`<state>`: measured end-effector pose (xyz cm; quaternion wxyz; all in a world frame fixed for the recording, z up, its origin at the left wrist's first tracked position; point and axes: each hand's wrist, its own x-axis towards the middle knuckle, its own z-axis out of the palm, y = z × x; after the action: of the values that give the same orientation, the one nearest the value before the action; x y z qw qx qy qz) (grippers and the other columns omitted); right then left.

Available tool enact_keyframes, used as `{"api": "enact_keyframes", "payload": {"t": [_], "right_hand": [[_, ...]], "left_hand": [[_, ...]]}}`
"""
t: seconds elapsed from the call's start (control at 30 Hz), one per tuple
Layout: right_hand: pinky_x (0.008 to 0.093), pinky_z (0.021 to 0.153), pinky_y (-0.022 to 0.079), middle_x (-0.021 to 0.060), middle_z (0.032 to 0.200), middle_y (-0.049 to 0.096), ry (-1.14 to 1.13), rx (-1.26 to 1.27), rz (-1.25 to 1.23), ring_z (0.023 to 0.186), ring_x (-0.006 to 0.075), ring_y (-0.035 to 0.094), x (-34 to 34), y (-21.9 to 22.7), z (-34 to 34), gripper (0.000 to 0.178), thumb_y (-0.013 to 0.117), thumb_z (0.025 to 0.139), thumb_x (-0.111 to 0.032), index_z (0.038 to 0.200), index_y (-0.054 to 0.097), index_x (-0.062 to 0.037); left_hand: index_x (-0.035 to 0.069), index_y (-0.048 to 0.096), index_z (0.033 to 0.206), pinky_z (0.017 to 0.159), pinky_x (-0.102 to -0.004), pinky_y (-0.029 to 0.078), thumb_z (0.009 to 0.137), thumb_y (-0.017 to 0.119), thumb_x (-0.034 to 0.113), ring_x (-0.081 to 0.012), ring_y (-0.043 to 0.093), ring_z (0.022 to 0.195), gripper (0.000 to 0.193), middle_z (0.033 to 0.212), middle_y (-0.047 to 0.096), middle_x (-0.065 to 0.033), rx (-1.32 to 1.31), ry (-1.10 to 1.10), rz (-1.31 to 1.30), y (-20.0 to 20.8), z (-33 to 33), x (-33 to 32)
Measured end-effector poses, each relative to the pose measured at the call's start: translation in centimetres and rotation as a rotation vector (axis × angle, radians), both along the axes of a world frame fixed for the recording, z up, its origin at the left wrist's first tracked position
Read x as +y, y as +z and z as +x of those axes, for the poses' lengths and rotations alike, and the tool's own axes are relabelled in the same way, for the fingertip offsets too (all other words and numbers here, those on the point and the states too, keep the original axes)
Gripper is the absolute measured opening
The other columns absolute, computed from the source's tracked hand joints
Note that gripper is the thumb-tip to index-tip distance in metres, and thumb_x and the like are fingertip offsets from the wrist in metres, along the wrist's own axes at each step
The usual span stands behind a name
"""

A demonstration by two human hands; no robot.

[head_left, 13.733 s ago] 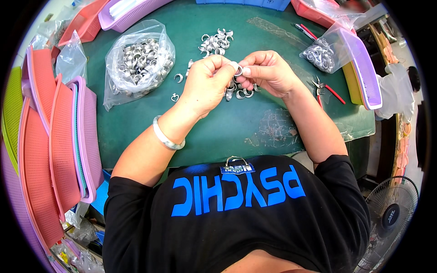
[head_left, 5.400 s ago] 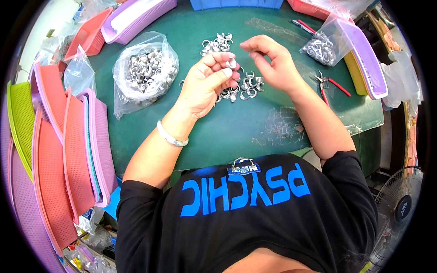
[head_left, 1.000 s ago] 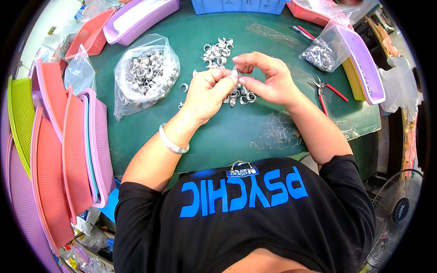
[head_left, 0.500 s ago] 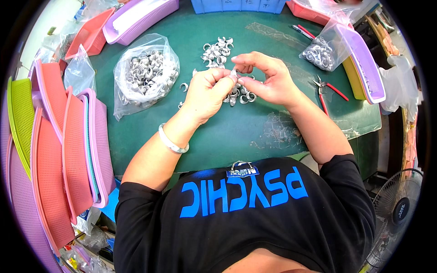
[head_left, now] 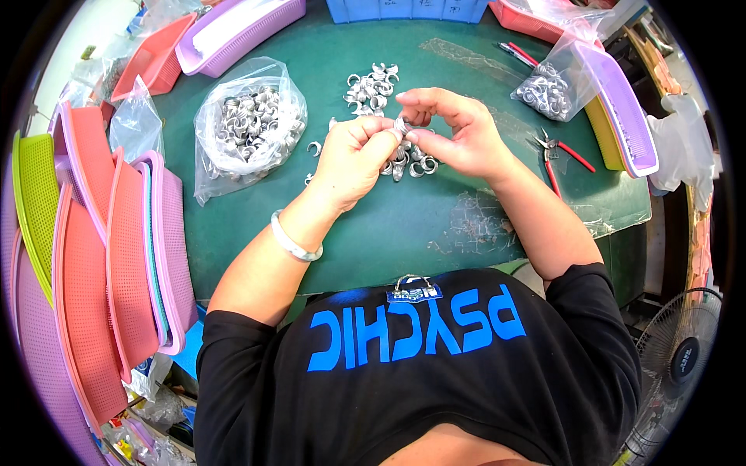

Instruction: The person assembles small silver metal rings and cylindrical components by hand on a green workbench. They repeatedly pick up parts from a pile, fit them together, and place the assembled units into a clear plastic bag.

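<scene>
A silver-grey open metal ring (head_left: 402,125) is pinched between the thumb and bent fingers of my left hand (head_left: 356,152), above the table. My right hand (head_left: 460,138) grips the same ring from the other side; its thumb and a curled finger meet at the piece while the index finger arches above. Beneath and behind both hands lies a loose heap of similar rings (head_left: 373,87), partly covered by my fingers. Left of my left hand, an opened clear plastic bag (head_left: 203,155) holds many more of these rings.
Red-handled pliers (head_left: 550,149) lie to the right on the green table (head_left: 373,233). Beyond them are a bag of grey metal pieces (head_left: 545,92) and a purple basket (head_left: 633,136). Stacked plastic baskets (head_left: 128,256) crowd the left side; a blue crate (head_left: 404,9) stands at the far edge.
The ring between my fingers has turned slightly, showing more of its curved side. Both hands have shifted only a little; the arms and surrounding things look the same.
</scene>
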<state>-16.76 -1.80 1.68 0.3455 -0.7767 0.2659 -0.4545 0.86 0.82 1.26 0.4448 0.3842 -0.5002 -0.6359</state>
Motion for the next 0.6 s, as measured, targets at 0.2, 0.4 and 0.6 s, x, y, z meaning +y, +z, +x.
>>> {"api": "enact_keyframes", "payload": {"t": [0.2,0.4,0.6], "right_hand": [[0.0234,0.067,0.044,0.0023,0.084,0.060,0.024,-0.038,0.068,0.074,0.0090,0.054,0.00,-0.23,0.02,0.034,0.063,0.074,-0.003,0.108,0.057,-0.0031],[0.0231,0.069,0.044,0.0023,0.085,0.060,0.064,-0.089,0.137,0.076,0.0084,0.053,0.00,-0.34,0.05,0.034,0.061,0.076,-0.002,0.109,0.056,-0.0020],[0.0231,0.072,0.044,0.0021,0.088,0.060,0.072,-0.114,0.176,0.079,0.0080,0.053,-0.07,-0.60,0.03,0.033,0.060,0.077,-0.003,0.110,0.055,-0.0023]], "left_hand": [[0.005,0.063,0.084,0.045,-0.0158,0.030,0.084,0.054,0.016,-0.0023,0.039,0.051,0.014,0.061,0.050,0.0038,0.014,-0.009,0.007,-0.06,0.04,-0.02],[0.005,0.063,0.085,0.046,-0.0158,0.031,0.084,0.055,0.018,-0.0026,0.040,0.051,0.015,0.061,0.050,0.0037,0.019,-0.017,0.001,0.08,0.08,0.00],[0.006,0.063,0.084,0.046,-0.0157,0.031,0.084,0.057,0.020,-0.0025,0.041,0.052,0.015,0.062,0.050,0.0039,0.009,0.004,-0.021,-0.06,0.03,-0.04]]}}
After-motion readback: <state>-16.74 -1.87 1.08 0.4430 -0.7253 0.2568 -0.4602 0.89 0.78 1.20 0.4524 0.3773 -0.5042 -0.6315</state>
